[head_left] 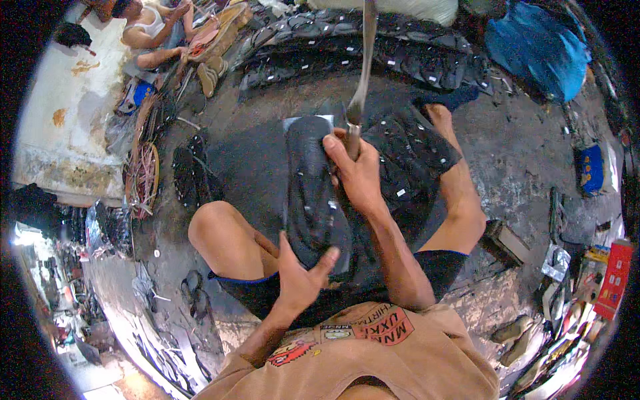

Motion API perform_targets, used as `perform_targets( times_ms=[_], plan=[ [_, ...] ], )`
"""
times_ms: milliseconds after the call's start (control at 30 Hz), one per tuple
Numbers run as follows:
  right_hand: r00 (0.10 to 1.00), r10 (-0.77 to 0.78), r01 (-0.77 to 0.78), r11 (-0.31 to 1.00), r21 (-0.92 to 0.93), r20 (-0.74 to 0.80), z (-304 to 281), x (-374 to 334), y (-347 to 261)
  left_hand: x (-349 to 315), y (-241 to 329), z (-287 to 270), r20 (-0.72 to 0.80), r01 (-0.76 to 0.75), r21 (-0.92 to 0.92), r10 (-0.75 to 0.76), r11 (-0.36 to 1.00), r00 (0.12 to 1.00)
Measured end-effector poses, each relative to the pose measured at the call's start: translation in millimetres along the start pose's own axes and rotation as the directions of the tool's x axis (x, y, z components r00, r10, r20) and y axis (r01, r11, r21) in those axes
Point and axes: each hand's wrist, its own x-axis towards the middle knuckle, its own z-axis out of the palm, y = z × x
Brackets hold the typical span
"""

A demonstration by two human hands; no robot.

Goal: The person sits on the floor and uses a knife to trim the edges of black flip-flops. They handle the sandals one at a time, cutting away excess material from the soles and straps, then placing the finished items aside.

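Over my lap lies a black sole-shaped piece of footwear (309, 180), its long side running away from me, with a pale edge showing at its far end. My left hand (300, 277) grips the near end, thumb on top and the other fingers along the side. In my right hand (361, 175) is a knife (363, 80), held by its handle with the long blade pointing away from me. That hand is beside the far right edge of the black piece; I cannot tell if it touches it. Several black pieces with small white tags (400, 153) lie just right of it.
Rows of black footwear (347, 50) line the floor ahead. A blue plastic sheet (540, 50) lies far right, a blue object (591, 169) below it. Beside my right knee is a block (507, 243). Another person (150, 30) sits far left, near thin strips (142, 160).
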Motion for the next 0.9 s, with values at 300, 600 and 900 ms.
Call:
perform_targets(
  times_ms=[300, 600, 900],
  plan=[
    [0.976, -0.216, 0.18, 0.889, -0.422, -0.039, -12, -117, -54, 78, 57, -48, 0.33, 0.348, -0.571, -0.18, 0.743, 0.927],
    [0.978, 0.163, -0.006, 0.643, -0.765, 0.13, -81, -282, -2, 52, 42, -82, 0.557, 0.608, -0.647, -0.26, 0.46, 0.789],
    [0.913, 0.337, 0.031, 0.505, -0.863, 0.23, -70, -143, -57, 60, 50, -70, 0.524, 0.485, -0.481, -0.204, 0.73, 0.827]
  ],
)
